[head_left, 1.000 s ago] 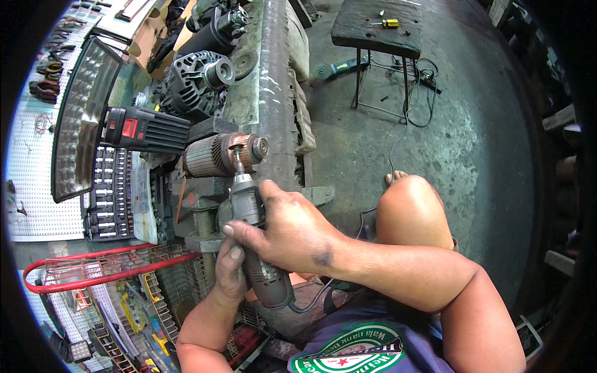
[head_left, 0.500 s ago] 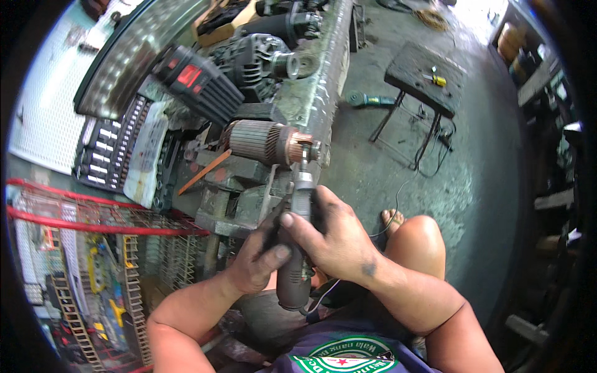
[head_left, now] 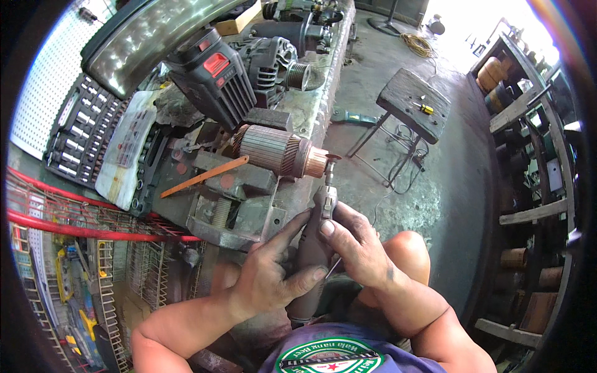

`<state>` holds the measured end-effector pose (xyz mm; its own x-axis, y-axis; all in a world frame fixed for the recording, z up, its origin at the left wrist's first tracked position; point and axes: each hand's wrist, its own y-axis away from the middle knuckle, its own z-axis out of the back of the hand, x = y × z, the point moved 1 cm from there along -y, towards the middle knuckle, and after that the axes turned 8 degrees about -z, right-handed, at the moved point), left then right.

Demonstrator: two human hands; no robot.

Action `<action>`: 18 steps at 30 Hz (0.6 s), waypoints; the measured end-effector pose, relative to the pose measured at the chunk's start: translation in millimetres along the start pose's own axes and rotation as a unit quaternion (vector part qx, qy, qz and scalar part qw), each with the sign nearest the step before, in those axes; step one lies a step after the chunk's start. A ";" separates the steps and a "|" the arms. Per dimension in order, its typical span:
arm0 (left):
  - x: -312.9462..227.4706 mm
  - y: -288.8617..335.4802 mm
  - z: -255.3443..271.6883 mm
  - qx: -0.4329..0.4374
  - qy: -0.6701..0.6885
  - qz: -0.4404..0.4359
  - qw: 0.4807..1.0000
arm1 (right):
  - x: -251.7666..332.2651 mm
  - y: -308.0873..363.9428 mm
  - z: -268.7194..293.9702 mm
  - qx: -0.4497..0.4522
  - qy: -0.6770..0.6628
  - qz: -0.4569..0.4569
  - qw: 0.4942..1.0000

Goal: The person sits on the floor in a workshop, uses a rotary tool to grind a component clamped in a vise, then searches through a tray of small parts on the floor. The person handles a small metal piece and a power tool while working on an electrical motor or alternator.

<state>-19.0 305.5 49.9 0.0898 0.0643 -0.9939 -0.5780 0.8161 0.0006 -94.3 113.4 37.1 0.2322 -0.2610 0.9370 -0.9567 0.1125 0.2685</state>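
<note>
Both my hands hold a dark rotary tool (head_left: 309, 252) pointing away from me. My left hand (head_left: 264, 270) wraps its left side, thumb lying across the rear of the body. My right hand (head_left: 360, 248) grips nearer the front, thumb on top of the casing. A small thin disc (head_left: 334, 156) at the tool's tip is at the copper commutator end of a motor armature (head_left: 267, 148); whether it touches is hard to tell. The armature lies sideways at a bench vise (head_left: 239, 180). An orange strip (head_left: 205, 177) rests on the vise.
Behind the armature stand a black battery charger-like block with a red patch (head_left: 214, 78) and an alternator (head_left: 267, 65). A socket set (head_left: 84, 127) lies at left, above a red-edged wire rack (head_left: 93, 230). A stool (head_left: 407, 93) holding a yellow-handled screwdriver (head_left: 426, 109) stands on the right.
The view has shifted, and the tool's tip now shows plainly beside the commutator. My left thumb has moved back along the tool's body, and my left hand has opened slightly around it.
</note>
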 end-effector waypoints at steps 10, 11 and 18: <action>5.3 -3.9 4.7 -0.028 0.099 -0.012 0.995 | -8.1 -20.6 -9.1 -0.019 -0.026 0.017 0.999; 4.4 -4.6 4.5 -0.027 0.103 -0.003 0.994 | -9.0 -22.8 -7.9 -0.020 -0.014 -0.005 1.000; -0.5 -7.9 4.7 -0.032 0.080 0.048 0.995 | -4.2 -23.1 -6.7 -0.029 0.035 -0.007 0.999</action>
<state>-10.7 301.7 51.0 -0.0951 0.0429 -0.9945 -0.6288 0.7720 0.0935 -72.0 118.3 28.5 0.2588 -0.1946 0.9461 -0.9421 0.1654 0.2917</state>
